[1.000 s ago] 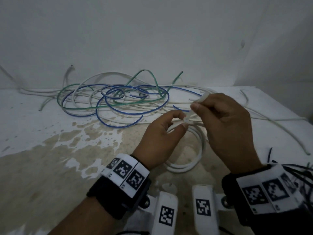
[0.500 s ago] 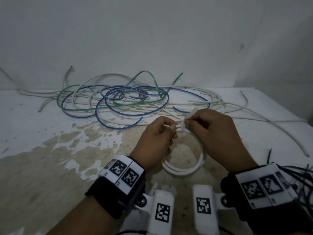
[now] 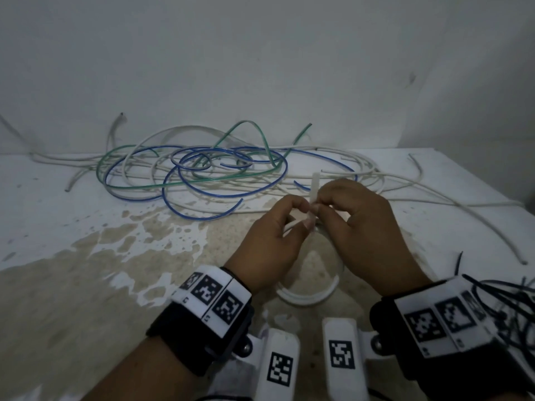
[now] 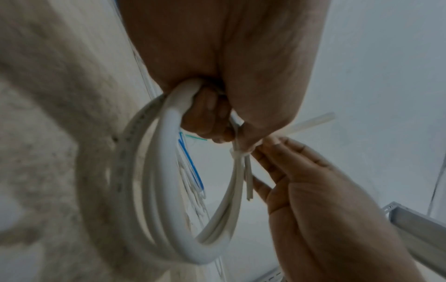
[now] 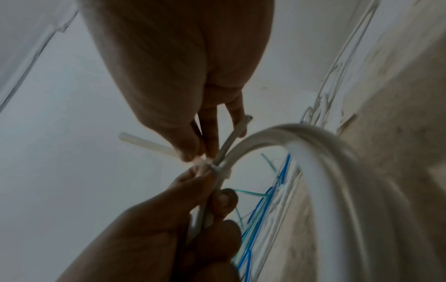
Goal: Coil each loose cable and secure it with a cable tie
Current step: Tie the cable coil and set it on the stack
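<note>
While the heap of loose white, blue and green cables (image 3: 202,175) lies uncoiled at the back of the stained white tabletop (image 3: 52,215), only 1 cable looks close to finished: a round coil of thick white cable (image 3: 307,296), held up just above the table between both hands. The left hand (image 3: 272,241) has its fingers curled round the gathered turns of that coil, gripping them together, which the left wrist view shows plainly. The right hand (image 3: 359,224) pinches the pale translucent plastic cable tie (image 3: 315,186) between thumb and fingertips, right against the left thumb; the tie's free tail sticks up past the knuckles. In the right wrist view the tie already wraps the bundle, its small head sitting on the strands, so I judge it threaded and being cinched. Whether it is fully tight cannot be told, as the spot is blurred.

Left to do, by my reading: snug this tie, set the coil down, then coil and tie each cable in the heap. A bunch of thin black cable ties (image 3: 509,302) lies by the right wrist, near at hand.
</note>
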Demonstrator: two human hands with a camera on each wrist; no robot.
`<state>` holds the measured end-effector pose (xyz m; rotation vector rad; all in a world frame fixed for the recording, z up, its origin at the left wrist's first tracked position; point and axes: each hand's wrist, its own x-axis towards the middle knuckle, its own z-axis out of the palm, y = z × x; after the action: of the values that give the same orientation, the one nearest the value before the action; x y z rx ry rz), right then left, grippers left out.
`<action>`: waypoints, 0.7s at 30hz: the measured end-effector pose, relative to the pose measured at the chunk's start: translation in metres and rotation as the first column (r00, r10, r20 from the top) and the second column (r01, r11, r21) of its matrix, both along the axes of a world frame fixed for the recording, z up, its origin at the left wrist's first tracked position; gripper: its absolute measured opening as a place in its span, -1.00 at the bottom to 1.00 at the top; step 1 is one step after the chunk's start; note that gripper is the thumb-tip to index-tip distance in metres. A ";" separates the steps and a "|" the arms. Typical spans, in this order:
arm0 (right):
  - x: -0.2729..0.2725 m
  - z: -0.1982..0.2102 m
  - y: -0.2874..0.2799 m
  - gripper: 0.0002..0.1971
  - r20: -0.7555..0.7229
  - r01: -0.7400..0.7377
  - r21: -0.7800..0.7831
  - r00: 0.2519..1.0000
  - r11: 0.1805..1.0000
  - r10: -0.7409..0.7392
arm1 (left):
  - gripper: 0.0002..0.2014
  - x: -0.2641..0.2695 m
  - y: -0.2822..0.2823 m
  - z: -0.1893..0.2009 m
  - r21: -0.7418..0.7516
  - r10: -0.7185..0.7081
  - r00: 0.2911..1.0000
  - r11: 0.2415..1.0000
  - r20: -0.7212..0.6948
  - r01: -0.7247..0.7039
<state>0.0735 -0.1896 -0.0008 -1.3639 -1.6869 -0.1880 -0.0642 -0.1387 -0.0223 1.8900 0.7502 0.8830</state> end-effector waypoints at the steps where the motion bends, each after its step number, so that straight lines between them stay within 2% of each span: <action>1: -0.001 0.000 -0.001 -0.89 -0.004 0.006 0.031 1.000 1.000 -0.006 | -0.95 0.001 -0.001 0.000 0.052 0.010 1.000 0.999 -0.013 -0.009; 3: -0.003 0.002 -0.002 -0.85 -0.047 0.007 0.042 0.999 0.999 -0.005 | -0.94 0.003 -0.001 -0.001 0.121 0.032 0.999 0.992 -0.032 -0.028; 5: -0.001 0.003 -0.001 -0.82 -0.113 0.020 -0.039 0.993 0.999 -0.025 | -0.98 0.003 -0.002 -0.001 0.069 0.019 1.000 0.997 -0.005 -0.019; 7: 0.002 0.004 0.000 -0.87 -0.187 0.030 -0.170 0.980 0.985 -0.062 | -0.96 0.002 -0.001 0.001 -0.126 0.006 0.997 0.992 0.077 0.004; 9: 0.005 0.003 -0.001 -0.89 -0.228 0.020 -0.275 0.970 0.961 -0.085 | -0.93 -0.001 0.001 0.005 -0.355 0.029 0.985 0.934 0.168 0.033; 12: 0.006 0.000 -0.003 -0.82 -0.128 0.016 -0.361 0.990 0.932 -0.066 | -0.88 -0.002 0.003 0.010 -0.531 0.074 0.961 0.843 0.265 0.081; 15: 0.008 -0.003 -0.002 -0.81 -0.200 -0.019 -0.390 0.978 0.921 -0.065 | -0.88 -0.002 0.003 0.010 -0.507 0.094 0.964 0.860 0.250 0.048; 18: 0.008 -0.006 0.001 -0.80 -0.233 -0.024 -0.375 0.970 0.927 -0.070 | -0.90 -0.004 0.007 0.008 -0.315 0.114 0.988 0.946 0.105 -0.076; 21: 0.006 -0.006 0.001 -0.81 -0.244 -0.051 -0.353 0.969 0.934 -0.039 | -0.95 -0.008 0.008 0.012 -0.207 0.086 0.996 0.975 0.037 -0.077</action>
<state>0.0798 -0.1888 -0.0071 -1.5738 -1.5606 0.2994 -0.0720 -0.1307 -0.0101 1.6616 0.8620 0.8622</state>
